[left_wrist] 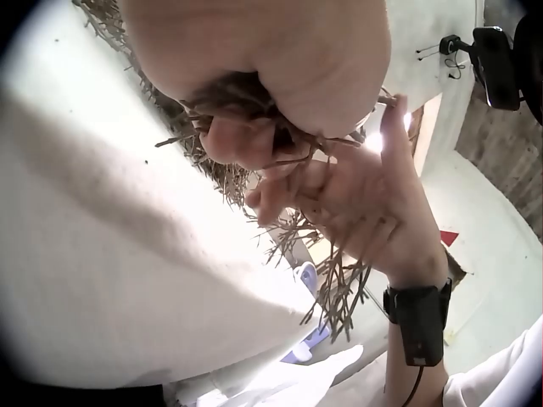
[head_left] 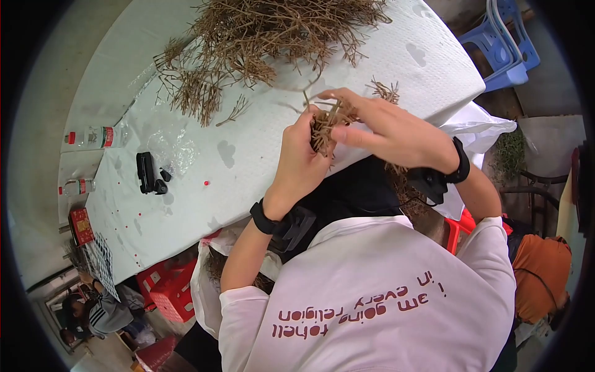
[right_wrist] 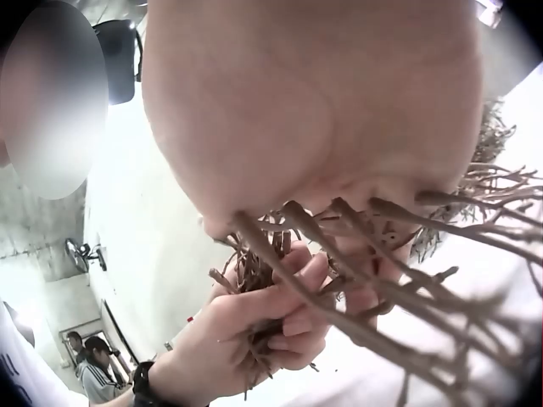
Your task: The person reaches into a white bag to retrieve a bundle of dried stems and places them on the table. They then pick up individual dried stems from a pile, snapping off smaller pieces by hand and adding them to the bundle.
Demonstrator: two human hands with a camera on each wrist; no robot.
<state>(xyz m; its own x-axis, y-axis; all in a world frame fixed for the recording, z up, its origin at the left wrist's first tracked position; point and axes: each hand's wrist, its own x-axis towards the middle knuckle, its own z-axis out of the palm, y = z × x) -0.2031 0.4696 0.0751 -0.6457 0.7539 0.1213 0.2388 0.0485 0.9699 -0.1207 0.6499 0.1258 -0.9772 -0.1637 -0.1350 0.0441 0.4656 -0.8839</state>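
Note:
Over the table's near edge, my left hand grips a bundle of dry brown twigs, its fingers curled round them. The right wrist view shows that left hand with cut twig ends poking out above the fist. My right hand meets the bundle from the other side, thumb and fingers about the stems. Several branching twigs stick out from under this hand. In the left wrist view, the right hand has forked twigs hanging below its palm.
A large heap of dry twigs covers the table's far side, with a loose sprig before it. Left stand plastic bottles, a black device and clear plastic film. White bags hang beside my lap; blue chairs stand right.

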